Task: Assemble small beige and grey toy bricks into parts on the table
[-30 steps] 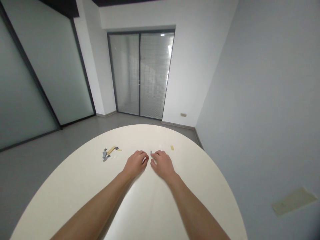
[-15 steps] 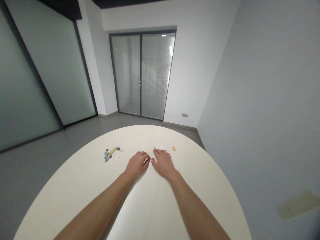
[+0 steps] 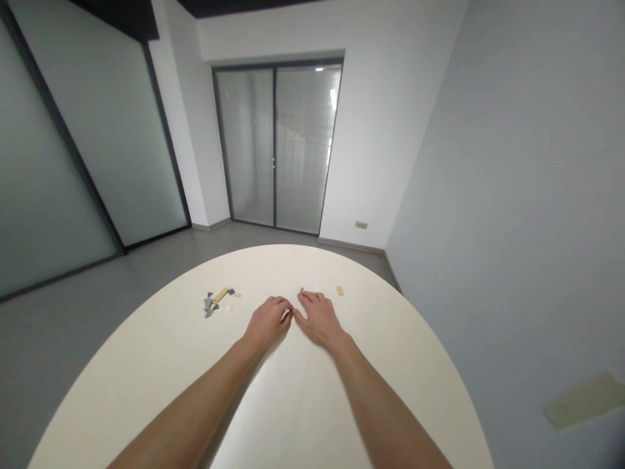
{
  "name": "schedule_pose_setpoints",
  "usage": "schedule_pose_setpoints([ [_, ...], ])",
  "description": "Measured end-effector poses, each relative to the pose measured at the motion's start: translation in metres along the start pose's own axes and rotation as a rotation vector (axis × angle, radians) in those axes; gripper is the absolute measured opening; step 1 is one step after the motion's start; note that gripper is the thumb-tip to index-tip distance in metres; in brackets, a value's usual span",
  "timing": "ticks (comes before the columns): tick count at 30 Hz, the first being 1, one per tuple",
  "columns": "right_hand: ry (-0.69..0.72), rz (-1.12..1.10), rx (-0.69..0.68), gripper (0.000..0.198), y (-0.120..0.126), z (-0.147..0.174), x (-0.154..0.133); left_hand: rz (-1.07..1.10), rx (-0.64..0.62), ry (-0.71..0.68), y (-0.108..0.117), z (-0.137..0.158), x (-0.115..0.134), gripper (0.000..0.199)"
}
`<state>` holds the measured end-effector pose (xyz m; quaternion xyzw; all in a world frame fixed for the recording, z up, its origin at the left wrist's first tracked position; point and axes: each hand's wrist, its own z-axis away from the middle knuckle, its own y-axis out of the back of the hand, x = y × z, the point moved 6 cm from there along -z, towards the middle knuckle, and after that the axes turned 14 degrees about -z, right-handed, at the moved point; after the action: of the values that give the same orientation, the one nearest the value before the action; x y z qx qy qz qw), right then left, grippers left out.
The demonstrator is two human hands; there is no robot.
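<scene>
Over the middle of the white table, my left hand (image 3: 268, 322) has its thumb and fingers closed in a pinch; whatever it may hold is hidden. Beside it, my right hand (image 3: 319, 320) lies palm down with fingers spread, its thumb tip meeting the left fingertips. A small grey piece (image 3: 301, 290) pokes out just beyond the right fingertips. Further right lies a flat tan piece (image 3: 340, 291). To the left of both hands is a loose group with a longer tan block (image 3: 221, 296), a grey piece (image 3: 208, 303) and a dark piece (image 3: 231, 291).
The round white table (image 3: 293, 417) has its curved far edge beyond the pieces. Frosted glass panels (image 3: 102, 130) stand at the left, a glass door with blinds (image 3: 303, 150) is at the back, and a grey wall (image 3: 527, 195) rises close on the right.
My right thumb has shifted slightly left and now meets the left fingertips. The left hand and the loose pieces look unmoved.
</scene>
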<state>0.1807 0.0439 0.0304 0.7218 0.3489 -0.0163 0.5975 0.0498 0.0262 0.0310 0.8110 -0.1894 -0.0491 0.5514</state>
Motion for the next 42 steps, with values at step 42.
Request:
schedule_pose_setpoints([
  [42,0.013,-0.034,-0.012,0.045,-0.0037,-0.0041,0.0035,-0.006,0.016,-0.012,0.0024,0.0007,0.0002,0.017],
])
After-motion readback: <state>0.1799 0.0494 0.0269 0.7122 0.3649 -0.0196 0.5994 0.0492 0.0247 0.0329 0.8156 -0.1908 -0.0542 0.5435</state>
